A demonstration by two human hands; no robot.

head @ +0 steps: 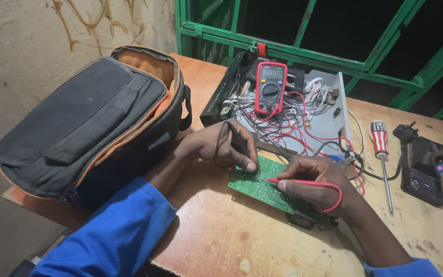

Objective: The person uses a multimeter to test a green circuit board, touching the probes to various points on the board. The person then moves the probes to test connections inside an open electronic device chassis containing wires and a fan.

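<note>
The right hand is pinching a red probe, lying level, tip pointing left onto the green board on the counter. The left hand is pinching a black probe, tip angling down-right onto the board.

wall – rough plaster, brown scrawl, on my left | window – green metal bars, dark beyond | table – worn wood under me | light dim and warm

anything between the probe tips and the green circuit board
Nothing visible. The red probe in the right hand and the black probe in the left hand both reach the green circuit board unobstructed.
</note>
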